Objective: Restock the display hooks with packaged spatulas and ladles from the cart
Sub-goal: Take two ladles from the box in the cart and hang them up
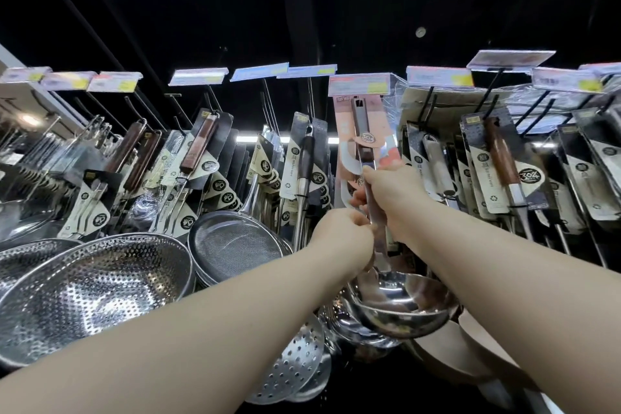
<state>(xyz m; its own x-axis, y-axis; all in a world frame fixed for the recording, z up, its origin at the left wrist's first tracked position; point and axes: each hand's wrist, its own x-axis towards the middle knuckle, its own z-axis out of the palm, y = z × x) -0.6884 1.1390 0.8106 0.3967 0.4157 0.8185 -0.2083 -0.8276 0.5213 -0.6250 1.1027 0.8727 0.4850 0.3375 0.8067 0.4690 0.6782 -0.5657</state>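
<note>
**A:** status?
**B:** Nearest the lens is my left forearm (201,329), running from 7 o'clock up to centre. My right forearm (504,279) comes in from 4 o'clock. Both reach to the rack.
**A:** hands?
**B:** Both are on one ladle (400,308). My right hand (386,192) is wrapped round the shaft just under its pink card (342,124). My left hand (346,229) is lower, at 7 o'clock from the right, with fingers curled on the same shaft. Neither hand is open.
**A:** ladle position?
**B:** It's near upright. The bowl is at 5 o'clock, between my forearms, with its open side towards me. The card end is at 1 o'clock, right under a price tag (361,84).
**A:** on the hook?
**B:** Can't tell, the tag hides the hole.
**A:** surroundings?
**B:** Packaged utensils (494,175) hang at 3 o'clock, with more at 9 to 10. A perforated colander (90,292) sits at 8 o'clock, with a mesh strainer (235,245) beside it. A slotted skimmer (292,366) is at 6 o'clock.
</note>
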